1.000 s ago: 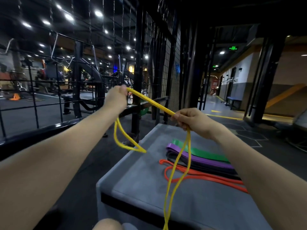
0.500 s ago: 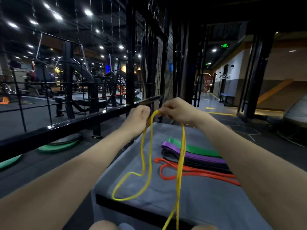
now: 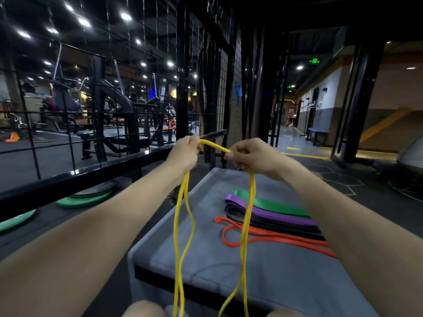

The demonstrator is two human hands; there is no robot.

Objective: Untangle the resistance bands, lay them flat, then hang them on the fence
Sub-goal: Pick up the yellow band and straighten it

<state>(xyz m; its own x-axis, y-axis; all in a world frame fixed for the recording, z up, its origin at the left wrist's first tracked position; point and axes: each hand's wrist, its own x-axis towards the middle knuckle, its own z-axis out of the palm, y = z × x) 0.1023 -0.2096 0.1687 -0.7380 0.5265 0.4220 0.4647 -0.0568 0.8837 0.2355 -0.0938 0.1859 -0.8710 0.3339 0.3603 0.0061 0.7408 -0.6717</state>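
A: So, where's the yellow band [image 3: 248, 216]?

B: Up in the air over the box [image 3: 206, 255]. The left hand [image 3: 184, 154] has its fingers curled round it, and the right hand [image 3: 254, 156] grips it too, with a short taut span between the two fists.

A: Why hold it that high?

B: My guess is so the strands can hang free and show their crossings. Two strands drop from the left fist and two from the right, and each pair seems to cross lower down, near the front edge of the box. So it looks twisted, not yet sorted.

A: And the others?

B: Green band [image 3: 270, 203], purple band [image 3: 274, 213], a dark band [image 3: 263, 221] and the red band [image 3: 274, 240] lie side by side on the box top, to the right of the hanging loops. They look flat already, though the red one curls at its near end.

A: The fence [image 3: 96, 177]?

B: To the left of the box, a black rail with wire mesh above it. Nothing hangs on it yet. I'd say the yellow one needs its twist let out and a place beside the rest before any hanging starts.
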